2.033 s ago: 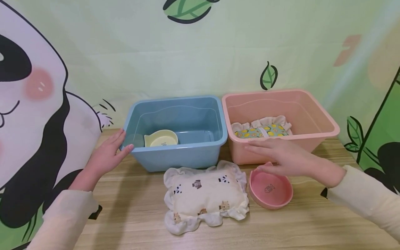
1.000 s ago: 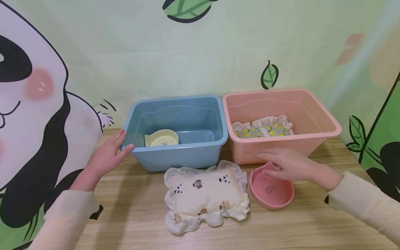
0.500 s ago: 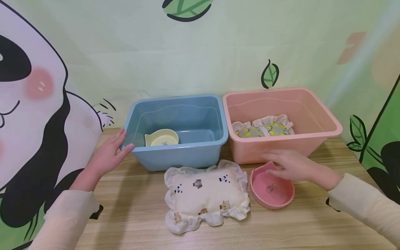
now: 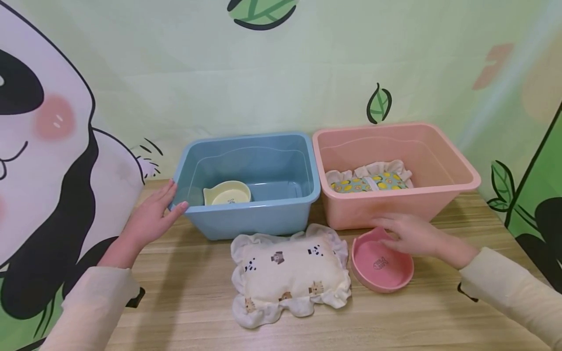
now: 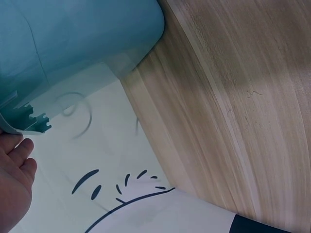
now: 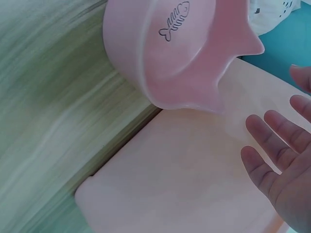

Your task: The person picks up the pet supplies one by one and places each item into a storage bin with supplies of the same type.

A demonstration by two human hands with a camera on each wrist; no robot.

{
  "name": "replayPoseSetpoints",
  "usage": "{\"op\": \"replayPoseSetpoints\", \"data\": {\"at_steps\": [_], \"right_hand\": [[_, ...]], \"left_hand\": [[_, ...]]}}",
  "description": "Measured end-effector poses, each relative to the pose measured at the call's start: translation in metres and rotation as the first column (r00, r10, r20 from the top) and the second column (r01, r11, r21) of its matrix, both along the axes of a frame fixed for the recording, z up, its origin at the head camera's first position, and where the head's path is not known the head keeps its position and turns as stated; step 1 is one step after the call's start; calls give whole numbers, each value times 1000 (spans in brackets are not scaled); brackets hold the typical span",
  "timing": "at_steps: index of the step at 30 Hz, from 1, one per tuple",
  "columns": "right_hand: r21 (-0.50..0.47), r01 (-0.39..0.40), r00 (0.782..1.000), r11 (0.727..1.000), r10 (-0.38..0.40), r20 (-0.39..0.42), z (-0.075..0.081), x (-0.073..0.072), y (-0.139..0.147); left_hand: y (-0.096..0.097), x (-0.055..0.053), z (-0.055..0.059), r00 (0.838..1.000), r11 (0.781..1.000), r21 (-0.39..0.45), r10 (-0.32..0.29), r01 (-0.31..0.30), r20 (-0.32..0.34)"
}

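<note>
My left hand (image 4: 149, 214) rests at the left rim of the blue bin (image 4: 252, 220), fingers extended and thumb apart; in the left wrist view its fingertips (image 5: 22, 150) touch the underside of the rim. Above the pink cat-eared bowl (image 4: 382, 268) hovers my right hand (image 4: 417, 236), with nothing in it. The right wrist view has those fingers (image 6: 282, 136) spread and apart from the bowl, which stands on the table and has a fishbone drawing inside. Left of the bowl lies a cream pillow (image 4: 290, 273) with a ruffled edge and animal prints.
A pink bin (image 4: 351, 214) stands beside the blue one, holding a lemon-patterned ruffled cloth item (image 4: 366, 184). Inside the blue bin sits a pale yellow bowl (image 4: 230, 192). Behind the wooden table (image 4: 197, 312) hangs a printed backdrop (image 4: 210, 83).
My right hand has come down from in front of the pink bin's rim to just over the pink bowl, shifting slightly right. The left hand stays at the blue bin's rim.
</note>
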State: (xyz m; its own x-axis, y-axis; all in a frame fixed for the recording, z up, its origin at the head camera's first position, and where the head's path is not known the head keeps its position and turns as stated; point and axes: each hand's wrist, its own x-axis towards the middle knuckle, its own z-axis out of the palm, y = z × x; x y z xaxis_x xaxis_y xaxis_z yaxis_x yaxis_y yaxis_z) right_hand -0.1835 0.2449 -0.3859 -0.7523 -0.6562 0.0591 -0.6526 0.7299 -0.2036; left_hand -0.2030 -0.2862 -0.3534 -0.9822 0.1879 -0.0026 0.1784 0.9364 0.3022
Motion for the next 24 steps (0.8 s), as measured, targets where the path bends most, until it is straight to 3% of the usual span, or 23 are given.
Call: {"op": "replayPoseSetpoints", "data": {"at_steps": [17, 24], "right_hand": [[-15, 13, 1000, 1000, -14, -17, -18, -1, 10], [-42, 32, 999, 999, -31, 14, -26, -1, 13]], "left_hand": [[0, 0, -1, 1000, 1000, -8, -3, 3, -7], [0, 0, -1, 1000, 1000, -8, 5, -6, -10]]}}
